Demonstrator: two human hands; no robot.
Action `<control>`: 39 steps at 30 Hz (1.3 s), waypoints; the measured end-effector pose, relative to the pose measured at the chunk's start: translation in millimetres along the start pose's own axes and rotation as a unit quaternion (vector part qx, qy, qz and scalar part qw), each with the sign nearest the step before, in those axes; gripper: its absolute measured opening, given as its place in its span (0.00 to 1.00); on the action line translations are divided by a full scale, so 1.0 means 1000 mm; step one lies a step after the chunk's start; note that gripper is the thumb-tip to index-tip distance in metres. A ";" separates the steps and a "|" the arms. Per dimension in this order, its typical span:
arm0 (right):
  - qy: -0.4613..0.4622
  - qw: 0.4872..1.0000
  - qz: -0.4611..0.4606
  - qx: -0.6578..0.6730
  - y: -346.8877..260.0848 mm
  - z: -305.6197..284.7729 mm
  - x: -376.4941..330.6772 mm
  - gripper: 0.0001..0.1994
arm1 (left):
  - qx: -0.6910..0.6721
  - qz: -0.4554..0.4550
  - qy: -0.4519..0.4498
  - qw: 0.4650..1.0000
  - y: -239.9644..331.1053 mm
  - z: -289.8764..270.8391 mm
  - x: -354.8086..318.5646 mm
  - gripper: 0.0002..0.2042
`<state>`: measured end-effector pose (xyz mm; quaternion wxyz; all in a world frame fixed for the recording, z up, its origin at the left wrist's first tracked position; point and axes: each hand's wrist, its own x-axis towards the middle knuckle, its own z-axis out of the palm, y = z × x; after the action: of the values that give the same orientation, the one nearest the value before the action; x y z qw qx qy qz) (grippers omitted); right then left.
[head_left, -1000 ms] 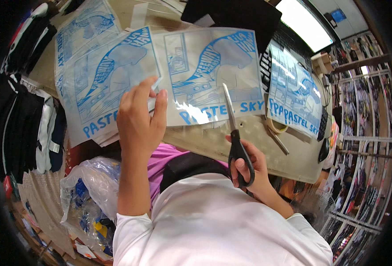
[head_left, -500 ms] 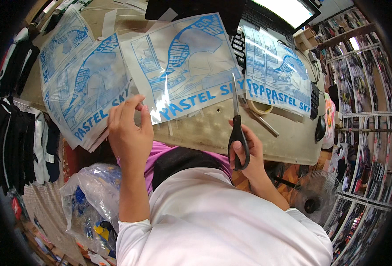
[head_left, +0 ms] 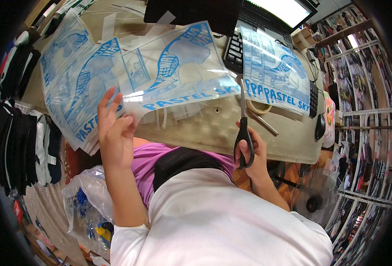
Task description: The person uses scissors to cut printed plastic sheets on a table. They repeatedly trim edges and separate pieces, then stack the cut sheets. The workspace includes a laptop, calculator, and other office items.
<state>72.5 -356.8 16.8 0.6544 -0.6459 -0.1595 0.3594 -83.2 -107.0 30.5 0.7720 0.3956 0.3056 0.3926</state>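
My left hand (head_left: 116,126) pinches the lower left corner of a clear plastic film sheet (head_left: 178,62) printed in blue, thumb against forefinger, the other fingers raised. That sheet bows upward along its near edge, partly over another printed film sheet (head_left: 87,84) on the left. In my right hand (head_left: 254,148) is a pair of black-handled scissors (head_left: 244,133), upright, with fingers through the loops. The blades look closed, their tips beside the right corner of the pinched sheet. More blue-printed film (head_left: 275,71) lies to the right.
A roll of tape (head_left: 260,107) and a metal rod (head_left: 264,123) lie right of the scissors. Farther off are a keyboard (head_left: 234,51), a laptop (head_left: 289,13) and a mouse (head_left: 321,127). A fan (head_left: 315,199) stands below the table's right side; folded clothes (head_left: 16,146) hang at left.
My left hand has moved left and taken hold of the sheet's corner. The sheet has shifted left and its near edge has lifted. The scissors have moved slightly right.
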 end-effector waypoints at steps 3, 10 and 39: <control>0.012 1.000 -0.017 -0.006 0.003 0.000 0.001 0.26 | -0.023 0.015 0.047 0.999 -0.005 -0.001 -0.022 0.36; 0.002 1.000 -0.001 -0.008 0.000 0.003 0.005 0.28 | -0.137 -0.050 0.034 0.989 -0.002 -0.016 -0.041 0.39; -0.076 0.997 -0.006 -0.004 -0.015 0.040 0.020 0.25 | -0.186 0.156 0.007 0.970 0.016 0.015 0.016 0.42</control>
<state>63.1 -312.4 30.8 0.6398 -0.6181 -0.2140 0.4035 -69.3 -92.7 48.5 0.7592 0.2851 0.1665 0.5609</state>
